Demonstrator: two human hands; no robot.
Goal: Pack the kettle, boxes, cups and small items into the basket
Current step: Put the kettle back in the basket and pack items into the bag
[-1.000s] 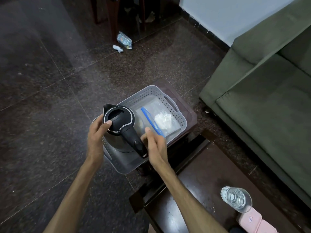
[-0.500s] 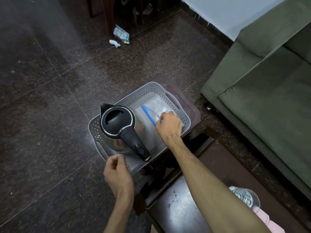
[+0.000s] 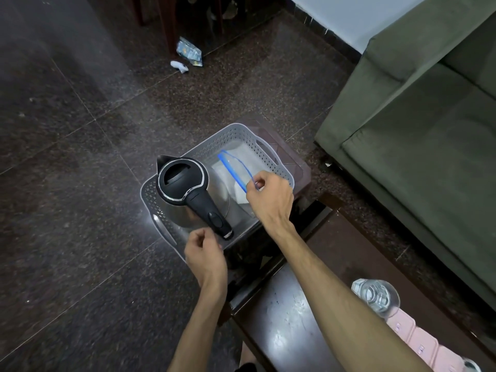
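A steel kettle [image 3: 188, 189] with a black lid and handle stands in the left half of a grey perforated basket [image 3: 271, 159]. A clear zip bag with a blue seal [image 3: 233, 170] lies in the basket's right half. My right hand [image 3: 268, 197] pinches the bag's blue top edge at its near end. My left hand [image 3: 205, 253] hovers just in front of the basket's near rim, fingers curled, holding nothing, close to the end of the kettle's handle.
The basket rests on a small dark stool [image 3: 298, 170] beside a dark wooden table [image 3: 295, 326]. On the table stand a glass cup [image 3: 375, 296] and pink boxes [image 3: 418, 339]. A green sofa [image 3: 418, 135] is at the right. Litter [image 3: 188, 53] lies on the far floor.
Both hands let go of the kettle, which now stands in the basket. My right hand went to the zip bag and took its blue edge. My left hand drew back to the near rim.
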